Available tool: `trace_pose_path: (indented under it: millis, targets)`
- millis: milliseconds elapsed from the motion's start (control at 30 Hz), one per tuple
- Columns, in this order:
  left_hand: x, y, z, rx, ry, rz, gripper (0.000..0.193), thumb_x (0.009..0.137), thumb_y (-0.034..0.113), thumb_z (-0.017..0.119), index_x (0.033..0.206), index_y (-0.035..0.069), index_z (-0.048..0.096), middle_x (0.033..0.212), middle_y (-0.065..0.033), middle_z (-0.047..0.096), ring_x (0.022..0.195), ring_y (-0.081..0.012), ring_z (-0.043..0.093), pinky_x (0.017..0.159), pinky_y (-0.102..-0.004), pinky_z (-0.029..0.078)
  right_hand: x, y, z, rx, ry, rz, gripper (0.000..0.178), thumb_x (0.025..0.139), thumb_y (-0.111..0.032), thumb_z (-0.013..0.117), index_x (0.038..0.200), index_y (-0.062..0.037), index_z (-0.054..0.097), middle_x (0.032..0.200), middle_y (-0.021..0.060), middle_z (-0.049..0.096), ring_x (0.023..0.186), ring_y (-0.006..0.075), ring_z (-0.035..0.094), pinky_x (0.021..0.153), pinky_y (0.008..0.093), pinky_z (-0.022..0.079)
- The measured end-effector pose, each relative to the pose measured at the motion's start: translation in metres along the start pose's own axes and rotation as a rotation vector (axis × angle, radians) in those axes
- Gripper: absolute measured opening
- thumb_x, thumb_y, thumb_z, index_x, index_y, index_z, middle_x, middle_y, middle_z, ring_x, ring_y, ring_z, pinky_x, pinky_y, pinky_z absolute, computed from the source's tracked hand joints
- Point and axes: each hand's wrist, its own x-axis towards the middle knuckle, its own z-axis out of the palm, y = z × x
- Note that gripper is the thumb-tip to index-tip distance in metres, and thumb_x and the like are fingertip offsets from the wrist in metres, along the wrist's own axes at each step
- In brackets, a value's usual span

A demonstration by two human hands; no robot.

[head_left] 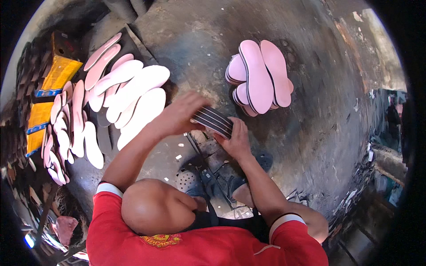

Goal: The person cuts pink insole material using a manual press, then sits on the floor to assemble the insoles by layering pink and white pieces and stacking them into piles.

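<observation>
Between my two hands is a short stack of shoe soles [214, 122], tilted so that its layered black and white edges show. My left hand [182, 113] grips the stack's left end; its fingers are slightly blurred. At the right end, my right hand [237, 139] is closed round the edge, thumb below and fingers over the side. Beyond my right hand, pink soles with dark edges [259, 82] lie piled crosswise on the floor. To the left of my left hand, many loose pink soles [126, 99] overlap, some washed out by bright light.
Yellow and blue packages [62, 73] stand at the far left, beside rows of dark stacked pieces [30, 80]. Small scraps [179, 157] are scattered on the worn concrete floor [310, 111]. My feet are in dark perforated clogs [188, 181] below the hands. Clutter lines the right wall.
</observation>
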Motion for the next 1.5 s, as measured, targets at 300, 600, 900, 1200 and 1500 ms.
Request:
trace_pose_path:
  millis: [300, 600, 900, 1200, 1500]
  targets:
    - [0.025, 0.05, -0.001, 0.154, -0.164, 0.076, 0.053, 0.075, 0.02, 0.085, 0.118, 0.003, 0.059, 0.113, -0.0158, 0.061, 0.123, -0.0386, 0.055, 0.11, -0.0478, 0.043, 0.003, 0.026, 0.019, 0.258, 0.131, -0.097, 0.08, 0.066, -0.03, 0.091, 0.129, -0.0046, 0.05, 0.123, 0.0199, 0.057, 0.117, 0.044, 0.055, 0.103, 0.0518, 0.044]
    - [-0.051, -0.04, 0.075, 0.181, -0.089, -0.26, 0.077, 0.069, 0.031, 0.094, 0.128, 0.007, 0.05, 0.113, -0.0142, 0.06, 0.116, -0.0367, 0.058, 0.114, -0.0554, 0.032, 0.001, 0.024, 0.022, -0.371, -0.096, -0.092, 0.074, 0.072, -0.043, 0.084, 0.127, -0.0003, 0.056, 0.126, 0.0175, 0.059, 0.12, 0.0354, 0.056, 0.101, 0.0483, 0.043]
    - [0.085, 0.016, -0.027, -0.642, 0.1, -0.544, 0.094, 0.078, 0.049, 0.09, 0.136, -0.008, 0.041, 0.123, -0.0249, 0.064, 0.115, -0.0286, 0.065, 0.098, -0.0391, 0.052, 0.167, 0.007, -0.235, 0.509, -0.243, 0.071, 0.056, 0.084, -0.031, 0.085, 0.129, -0.0033, 0.064, 0.118, 0.005, 0.067, 0.112, 0.0169, 0.063, 0.098, 0.0327, 0.05]
    - [0.21, -0.006, 0.019, -0.656, 0.354, -0.896, 0.096, 0.086, 0.052, 0.082, 0.146, -0.008, 0.038, 0.132, -0.0318, 0.058, 0.12, -0.034, 0.064, 0.103, -0.0428, 0.052, 0.285, 0.129, -0.199, 0.659, -0.004, 0.464, 0.045, 0.095, -0.043, 0.073, 0.122, -0.0077, 0.073, 0.118, 0.0083, 0.073, 0.109, 0.0181, 0.064, 0.098, 0.0383, 0.049]
    - [-0.134, -0.129, -0.064, 0.097, 0.886, -1.044, 0.04, 0.092, 0.029, 0.079, 0.114, -0.001, 0.064, 0.112, -0.0171, 0.071, 0.105, -0.0285, 0.069, 0.093, -0.0417, 0.053, 0.177, -0.003, -0.17, 0.69, 0.279, 0.11, 0.028, 0.107, -0.03, 0.057, 0.108, -0.0025, 0.061, 0.105, 0.0095, 0.067, 0.104, 0.0173, 0.062, 0.094, 0.0363, 0.049]
